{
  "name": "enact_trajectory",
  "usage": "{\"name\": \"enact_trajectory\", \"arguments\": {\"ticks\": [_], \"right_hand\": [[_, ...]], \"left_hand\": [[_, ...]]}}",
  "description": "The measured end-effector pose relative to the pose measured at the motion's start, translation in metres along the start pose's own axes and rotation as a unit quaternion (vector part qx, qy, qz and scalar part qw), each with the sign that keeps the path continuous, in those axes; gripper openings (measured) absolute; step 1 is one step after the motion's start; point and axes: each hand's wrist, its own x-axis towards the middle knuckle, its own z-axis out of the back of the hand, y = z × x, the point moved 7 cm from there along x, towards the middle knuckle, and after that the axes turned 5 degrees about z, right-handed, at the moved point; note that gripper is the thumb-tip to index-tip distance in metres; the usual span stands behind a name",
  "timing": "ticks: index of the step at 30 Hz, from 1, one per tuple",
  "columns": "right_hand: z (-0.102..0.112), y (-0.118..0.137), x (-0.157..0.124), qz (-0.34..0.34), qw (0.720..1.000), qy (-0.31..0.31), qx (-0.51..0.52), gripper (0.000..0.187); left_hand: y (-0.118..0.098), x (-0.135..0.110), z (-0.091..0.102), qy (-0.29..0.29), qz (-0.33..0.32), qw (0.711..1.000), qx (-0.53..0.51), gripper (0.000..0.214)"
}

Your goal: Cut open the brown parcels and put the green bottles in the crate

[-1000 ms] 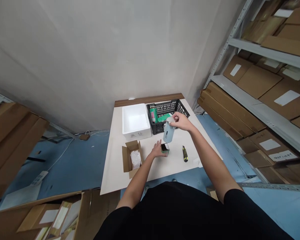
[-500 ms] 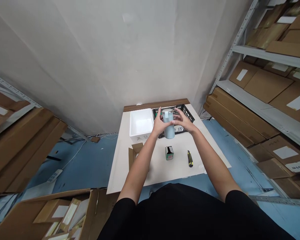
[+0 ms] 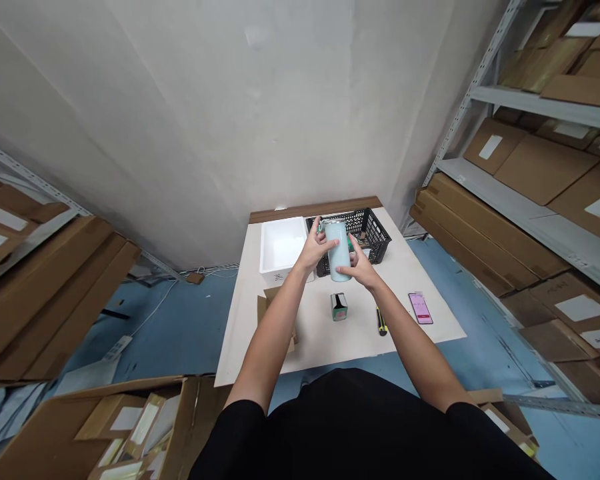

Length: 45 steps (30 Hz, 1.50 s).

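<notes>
A light blue tumbler [image 3: 338,248] is held slightly tilted above the table, in front of the black crate. My left hand [image 3: 316,248] grips its upper left side with the thumb across the front. Lower down, my right hand [image 3: 361,267] wraps round the right side, its thumb on the front. The top of the tumbler looks pale and shiny; details there are too small to tell. Below the hands a small green and black box [image 3: 339,307] stands on the table. A yellow and black utility knife [image 3: 381,324] lies partly behind my right forearm.
Behind the hands are a white foam box [image 3: 286,272] and a black plastic crate [image 3: 379,248] with some items inside. An open cardboard box [image 3: 263,308] sits by my left forearm. A phone [image 3: 421,308] lies at the table's right. Shelves with cartons [image 3: 545,167] flank the table.
My right hand has shifted from the tumbler's upper part to lower on its right side. The left hand keeps its hold. The phone, hidden by my right arm before, now shows.
</notes>
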Motion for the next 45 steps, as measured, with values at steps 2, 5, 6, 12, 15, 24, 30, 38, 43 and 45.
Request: {"name": "enact_trajectory", "arguments": {"ticks": [2,5,6,12,15,24,30,38,43,45], "right_hand": [[0.003,-0.002,-0.001,0.002,0.999,-0.027,-0.020,0.149],[-0.002,-0.009,0.000,-0.009,1.000,-0.009,-0.008,0.151],[-0.005,-0.012,0.001,-0.017,1.000,0.008,0.003,0.151],[-0.007,-0.019,0.002,-0.027,1.000,-0.007,-0.001,0.158],[-0.012,-0.019,0.002,-0.033,0.999,0.016,0.021,0.154],[-0.013,-0.013,-0.001,-0.011,1.000,0.014,0.001,0.143],[-0.011,-0.015,-0.001,-0.007,1.000,0.003,-0.003,0.146],[-0.007,-0.032,-0.003,-0.027,0.999,-0.003,-0.024,0.148],[0.002,-0.062,-0.013,-0.042,0.998,-0.014,-0.053,0.146],[0.010,-0.079,-0.020,-0.048,0.997,0.008,-0.057,0.139]], "left_hand": [[-0.001,-0.002,0.002,-0.021,0.001,1.000,0.018,0.142],[-0.001,-0.003,0.003,-0.044,0.022,0.998,0.028,0.146],[0.000,-0.004,0.004,-0.050,0.031,0.998,0.022,0.144],[0.002,-0.008,0.007,-0.073,0.043,0.996,0.026,0.142],[0.003,-0.007,0.009,-0.086,0.042,0.995,0.028,0.144],[-0.001,0.001,0.011,-0.041,0.014,0.999,0.027,0.134],[0.002,0.003,0.014,-0.019,0.008,0.999,0.040,0.135],[0.004,0.005,0.016,-0.031,-0.003,0.996,0.087,0.097],[0.014,0.012,0.016,-0.050,-0.022,0.987,0.153,0.057],[0.029,0.012,0.018,-0.048,-0.015,0.987,0.154,0.056]]}}
